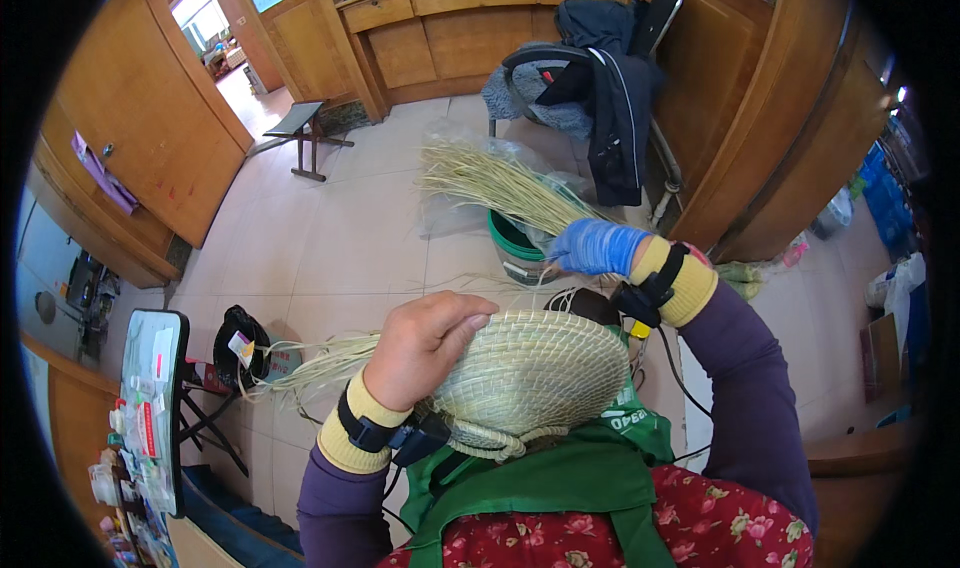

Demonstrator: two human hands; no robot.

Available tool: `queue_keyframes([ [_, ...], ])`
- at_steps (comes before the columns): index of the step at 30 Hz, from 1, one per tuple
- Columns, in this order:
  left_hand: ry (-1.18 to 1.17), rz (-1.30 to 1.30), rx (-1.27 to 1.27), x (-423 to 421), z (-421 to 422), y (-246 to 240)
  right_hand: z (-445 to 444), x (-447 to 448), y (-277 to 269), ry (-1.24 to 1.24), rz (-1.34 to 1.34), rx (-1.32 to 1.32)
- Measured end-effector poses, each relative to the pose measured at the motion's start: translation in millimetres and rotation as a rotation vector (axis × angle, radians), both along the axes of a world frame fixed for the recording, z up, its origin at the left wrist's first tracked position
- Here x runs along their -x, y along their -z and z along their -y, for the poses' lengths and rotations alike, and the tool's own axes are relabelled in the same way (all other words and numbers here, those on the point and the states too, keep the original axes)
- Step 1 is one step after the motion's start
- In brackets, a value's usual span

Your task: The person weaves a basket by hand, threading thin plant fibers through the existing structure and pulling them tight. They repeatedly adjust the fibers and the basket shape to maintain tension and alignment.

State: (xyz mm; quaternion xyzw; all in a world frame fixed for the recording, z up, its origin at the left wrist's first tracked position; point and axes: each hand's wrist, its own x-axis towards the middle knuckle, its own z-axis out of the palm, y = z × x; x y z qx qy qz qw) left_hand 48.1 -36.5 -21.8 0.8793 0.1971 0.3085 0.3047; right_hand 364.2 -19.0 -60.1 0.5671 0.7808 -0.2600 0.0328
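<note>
A coiled, woven straw basket (532, 373) lies tilted on my lap, its stitched underside facing up and a braided handle or cord near my body. My bare left hand (431, 343) grips its left edge, thumb on top. Loose straw ends (322, 365) stick out to the left behind that hand. My right hand (600, 247), in a blue knit glove, is raised beyond the basket with its fingers curled. A thin pale strand runs from its fingertips toward the basket's far rim. Just behind the glove is a bundle of long dry straw (502, 185).
The straw bundle rests over a green bucket (516, 249) and clear plastic. A jacket-draped chair (592, 95) stands beyond it, a folding stool (304, 133) at far left. A cluttered small table (150, 410) is at my left, beside a black bag-lined bin (240, 343).
</note>
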Motion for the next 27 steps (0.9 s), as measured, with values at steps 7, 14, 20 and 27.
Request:
queue_keyframes([
  [7,0.017,-0.036,0.099,-3,-4,-3,-3,29,-14,-0.274,-0.758,0.434],
  [14,-0.061,0.009,0.265,-10,-4,4,14,21,-18,-0.172,-1.295,0.302],
  [20,0.035,-0.018,0.197,-4,-7,7,44,62,-31,0.235,-1.778,0.553],
  [27,0.054,0.006,0.112,-3,-10,13,27,70,-20,0.456,-1.933,0.508],
])
